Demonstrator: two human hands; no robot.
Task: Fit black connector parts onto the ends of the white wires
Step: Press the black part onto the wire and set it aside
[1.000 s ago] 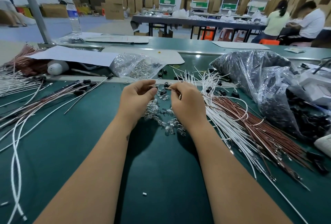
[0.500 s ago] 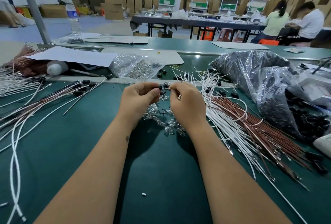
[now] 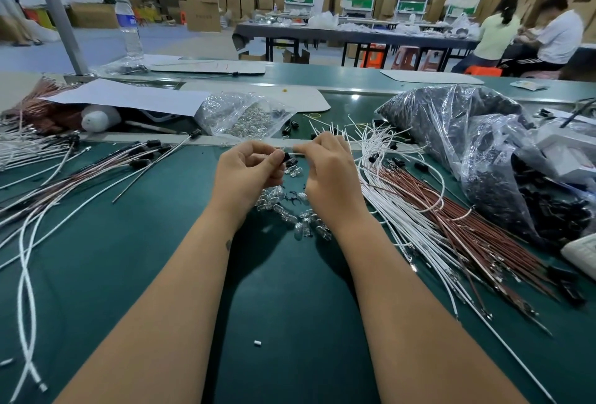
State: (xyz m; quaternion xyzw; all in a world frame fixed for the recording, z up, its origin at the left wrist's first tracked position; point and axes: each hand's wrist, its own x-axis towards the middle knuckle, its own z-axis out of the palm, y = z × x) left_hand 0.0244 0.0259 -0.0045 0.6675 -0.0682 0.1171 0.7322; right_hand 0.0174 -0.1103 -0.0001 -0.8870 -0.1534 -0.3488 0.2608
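Black connector part [image 3: 286,156] pinched in left hand [image 3: 246,173] fingertips, raised over green counter [image 3: 129,258], meeting end of white wire [image 3: 298,154]. Right hand [image 3: 329,174] grip closed on that wire end. Small clear bulbs [image 3: 298,226] scattered on counter beneath hands. White and brown wire bundle [image 3: 435,219] just right of right hand; bag of black parts [image 3: 467,132] beyond.

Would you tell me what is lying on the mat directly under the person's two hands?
Under the left hand and right hand lies a scatter of small clear glass bulbs with a few black clips on the green mat. Anything beneath the palms is hidden.
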